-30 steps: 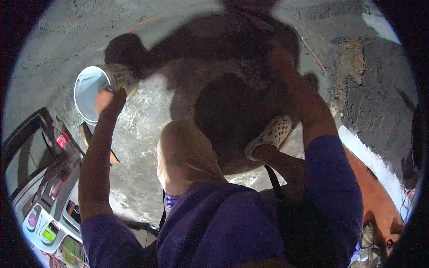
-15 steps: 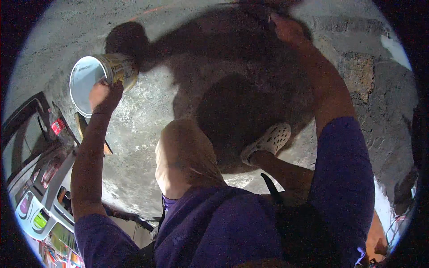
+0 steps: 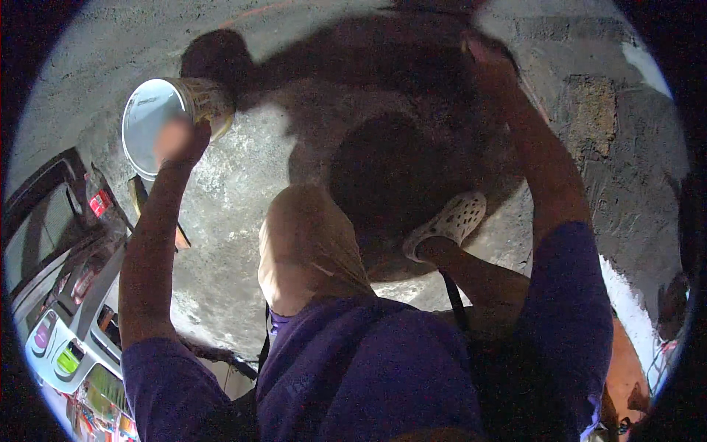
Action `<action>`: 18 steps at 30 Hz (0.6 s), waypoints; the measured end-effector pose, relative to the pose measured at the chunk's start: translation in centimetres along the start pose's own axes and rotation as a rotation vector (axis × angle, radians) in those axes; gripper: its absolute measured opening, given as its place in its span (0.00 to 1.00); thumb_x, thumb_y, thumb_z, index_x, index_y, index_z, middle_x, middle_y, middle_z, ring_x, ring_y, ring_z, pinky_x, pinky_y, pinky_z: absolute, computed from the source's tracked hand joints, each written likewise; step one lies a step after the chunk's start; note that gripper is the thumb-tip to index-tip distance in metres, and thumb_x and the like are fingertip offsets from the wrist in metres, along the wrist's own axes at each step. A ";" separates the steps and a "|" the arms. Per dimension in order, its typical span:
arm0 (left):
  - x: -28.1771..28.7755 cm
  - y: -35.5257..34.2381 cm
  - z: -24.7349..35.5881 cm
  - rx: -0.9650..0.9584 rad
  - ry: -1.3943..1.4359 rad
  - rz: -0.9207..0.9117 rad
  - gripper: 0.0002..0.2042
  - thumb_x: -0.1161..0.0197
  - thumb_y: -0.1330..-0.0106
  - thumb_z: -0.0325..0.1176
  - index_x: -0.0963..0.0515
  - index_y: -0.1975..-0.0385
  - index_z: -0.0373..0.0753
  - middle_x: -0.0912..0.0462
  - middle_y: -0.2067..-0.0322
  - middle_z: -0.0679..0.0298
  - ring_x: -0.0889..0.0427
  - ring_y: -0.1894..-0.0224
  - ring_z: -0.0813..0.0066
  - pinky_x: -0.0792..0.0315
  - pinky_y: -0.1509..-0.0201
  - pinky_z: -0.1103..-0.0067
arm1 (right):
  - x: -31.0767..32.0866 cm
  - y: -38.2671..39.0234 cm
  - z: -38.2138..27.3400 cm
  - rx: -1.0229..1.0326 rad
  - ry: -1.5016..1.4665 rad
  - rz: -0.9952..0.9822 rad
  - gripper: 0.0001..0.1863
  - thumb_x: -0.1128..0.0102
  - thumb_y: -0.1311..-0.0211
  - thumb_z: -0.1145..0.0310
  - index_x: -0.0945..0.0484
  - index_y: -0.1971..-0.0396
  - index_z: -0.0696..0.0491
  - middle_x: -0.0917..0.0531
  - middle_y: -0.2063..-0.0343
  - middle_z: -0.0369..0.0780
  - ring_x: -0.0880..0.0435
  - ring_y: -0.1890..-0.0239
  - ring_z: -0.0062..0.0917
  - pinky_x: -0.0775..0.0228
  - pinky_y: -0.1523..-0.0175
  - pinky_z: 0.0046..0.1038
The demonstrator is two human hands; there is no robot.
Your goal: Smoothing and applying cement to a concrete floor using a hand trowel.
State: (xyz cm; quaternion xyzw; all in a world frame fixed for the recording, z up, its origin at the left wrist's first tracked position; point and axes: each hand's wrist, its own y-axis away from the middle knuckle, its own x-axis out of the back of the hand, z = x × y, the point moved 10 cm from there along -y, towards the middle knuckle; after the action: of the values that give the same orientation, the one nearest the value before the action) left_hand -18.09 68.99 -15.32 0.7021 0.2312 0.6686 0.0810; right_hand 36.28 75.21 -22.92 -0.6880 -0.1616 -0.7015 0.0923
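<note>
In the head view the hands were well apart: the left hand (image 3: 174, 140), blurred, looked clamped on the rim of a tipped plastic bucket (image 3: 208, 97) at the left, while whether the shadowed right hand (image 3: 484, 55) held anything I could not tell. A slackened left grip risked the bucket rolling; the dark shadow (image 3: 353, 66) risked hiding bumps in the concrete floor (image 3: 228, 221).

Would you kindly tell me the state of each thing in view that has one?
Bucket: tilted, lidless, open mouth showing.
Left hand: closed on the bucket's rim, blurred.
Right hand: stretched forward in shadow; grip unclear.
Pale perforated clog: worn on a foot.
Red-labelled bottle: whether upright or leaning, unclear.
</note>
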 end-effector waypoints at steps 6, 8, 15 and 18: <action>0.5 0.3 0.3 -0.050 0.017 0.027 0.23 0.44 0.48 0.51 0.24 0.65 0.36 0.21 0.65 0.49 0.23 0.60 0.52 0.29 0.57 0.65 | -4.2 -6.6 -3.7 0.018 -0.436 -0.161 0.23 0.51 0.44 0.68 0.35 0.45 0.47 0.22 0.60 0.48 0.22 0.60 0.43 0.31 0.55 0.40; 0.6 0.3 0.5 -0.061 0.041 0.010 0.23 0.44 0.48 0.51 0.24 0.63 0.37 0.21 0.64 0.49 0.23 0.59 0.52 0.29 0.57 0.65 | -3.8 -4.0 -4.1 0.213 -0.278 -0.052 0.20 0.53 0.41 0.68 0.33 0.47 0.47 0.22 0.60 0.48 0.22 0.59 0.42 0.30 0.54 0.38; -1.0 -0.8 -1.3 0.007 0.027 0.047 0.24 0.44 0.49 0.50 0.25 0.60 0.37 0.21 0.63 0.50 0.22 0.59 0.53 0.29 0.56 0.66 | -2.1 1.2 6.1 0.149 -0.116 -0.142 0.17 0.55 0.39 0.63 0.30 0.51 0.50 0.21 0.62 0.48 0.21 0.60 0.39 0.30 0.54 0.36; -1.8 -1.5 -2.2 -0.038 0.111 0.091 0.25 0.42 0.51 0.51 0.25 0.61 0.35 0.21 0.63 0.50 0.22 0.61 0.53 0.28 0.57 0.66 | -2.7 0.6 7.0 0.070 -0.154 -0.197 0.18 0.54 0.40 0.63 0.30 0.51 0.50 0.21 0.63 0.48 0.21 0.61 0.39 0.29 0.55 0.36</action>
State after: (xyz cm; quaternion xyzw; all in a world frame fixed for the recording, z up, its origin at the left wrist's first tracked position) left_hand -20.60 69.15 -17.35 0.6719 0.1904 0.7139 0.0507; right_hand 43.14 76.84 -25.58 -0.7170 -0.2593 -0.6461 0.0340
